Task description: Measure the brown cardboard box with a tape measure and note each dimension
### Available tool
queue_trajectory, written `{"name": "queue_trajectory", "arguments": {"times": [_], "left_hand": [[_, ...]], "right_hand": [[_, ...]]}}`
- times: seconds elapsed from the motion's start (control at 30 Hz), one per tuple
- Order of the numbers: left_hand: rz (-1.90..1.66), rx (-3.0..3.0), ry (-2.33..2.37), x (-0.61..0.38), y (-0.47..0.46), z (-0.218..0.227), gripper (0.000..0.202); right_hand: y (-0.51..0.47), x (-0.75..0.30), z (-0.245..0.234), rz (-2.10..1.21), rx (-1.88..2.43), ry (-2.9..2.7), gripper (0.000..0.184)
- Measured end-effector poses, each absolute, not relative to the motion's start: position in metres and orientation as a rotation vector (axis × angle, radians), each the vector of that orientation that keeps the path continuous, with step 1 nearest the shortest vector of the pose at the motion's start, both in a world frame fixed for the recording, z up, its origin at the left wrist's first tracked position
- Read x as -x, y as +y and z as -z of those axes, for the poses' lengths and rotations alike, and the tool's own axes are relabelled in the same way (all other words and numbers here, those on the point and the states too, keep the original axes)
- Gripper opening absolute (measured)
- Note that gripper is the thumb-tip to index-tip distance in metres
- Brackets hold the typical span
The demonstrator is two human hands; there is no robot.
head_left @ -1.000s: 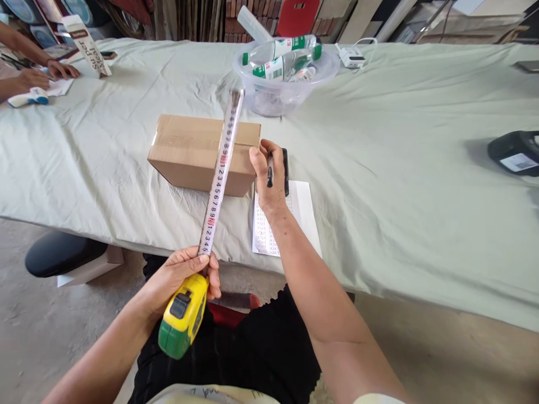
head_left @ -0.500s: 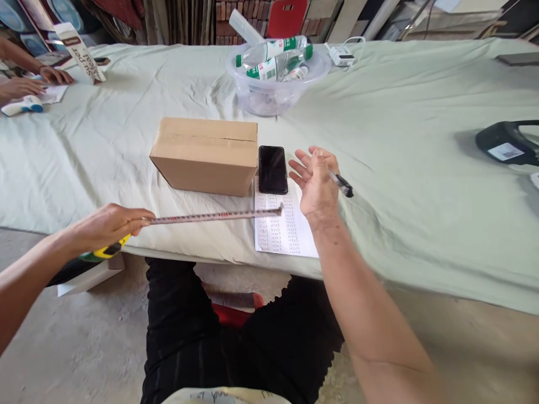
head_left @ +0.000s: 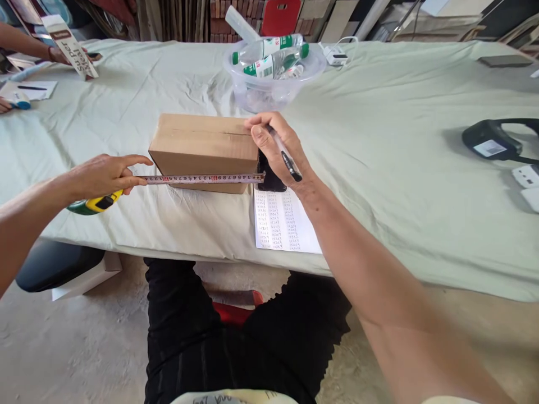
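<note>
My left hand (head_left: 107, 177) is closed around a yellow and green tape measure (head_left: 101, 203), index finger pointing at the box. Its blade (head_left: 202, 179) stretches rightward across the lower front of a brown cardboard box (head_left: 202, 160), the hooked end just past the box's right edge. A black pen (head_left: 286, 160) is tucked in my right hand (head_left: 280, 146), whose fingertips touch the top right corner of the box. Beneath that hand lies a black phone (head_left: 269, 174), partly hidden. A paper sheet with handwritten columns (head_left: 282, 221) lies in front of the phone.
Behind the box stands a clear plastic basin (head_left: 273, 92) holding empty bottles. A black handled device (head_left: 490, 140) and a white block (head_left: 526, 177) sit at right. Another person's hand (head_left: 59, 54) is at far left beside a lettered carton (head_left: 69, 47). A stool (head_left: 63, 266) stands below.
My left hand has raised the tape blade from in front of the box up against its front. My right hand has moved left and forward onto the box's corner, still with the pen.
</note>
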State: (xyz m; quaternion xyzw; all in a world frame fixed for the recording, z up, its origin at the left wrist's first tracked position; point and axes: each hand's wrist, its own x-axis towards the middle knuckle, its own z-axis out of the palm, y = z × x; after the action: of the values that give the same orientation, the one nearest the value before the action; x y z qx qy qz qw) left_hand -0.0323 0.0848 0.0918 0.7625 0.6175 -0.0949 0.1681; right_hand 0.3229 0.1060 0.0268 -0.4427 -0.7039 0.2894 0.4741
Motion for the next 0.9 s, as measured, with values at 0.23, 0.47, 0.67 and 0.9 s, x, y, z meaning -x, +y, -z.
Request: {"name": "queue_trajectory", "arguments": {"times": [0.23, 0.47, 0.67, 0.9], "left_hand": [[0.299, -2.203, 1.750, 0.035, 0.087, -0.099, 0.064], [0.347, -2.197, 1.761, 0.041, 0.089, -0.098, 0.053], [0.356, -2.236, 1.758, 0.036, 0.090, -0.105, 0.051], [0.356, -2.255, 1.743, 0.041, 0.105, -0.098, 0.048]], "right_hand": [[0.118, -0.331, -0.018, -0.719, 1.070, -1.854, 0.046], [0.124, -0.335, -0.021, -0.759, 1.066, -1.923, 0.037], [0.119, -0.331, -0.025, -0.786, 1.061, -1.885, 0.032], [0.121, -0.333, -0.020, -0.795, 1.038, -1.887, 0.032]]}}
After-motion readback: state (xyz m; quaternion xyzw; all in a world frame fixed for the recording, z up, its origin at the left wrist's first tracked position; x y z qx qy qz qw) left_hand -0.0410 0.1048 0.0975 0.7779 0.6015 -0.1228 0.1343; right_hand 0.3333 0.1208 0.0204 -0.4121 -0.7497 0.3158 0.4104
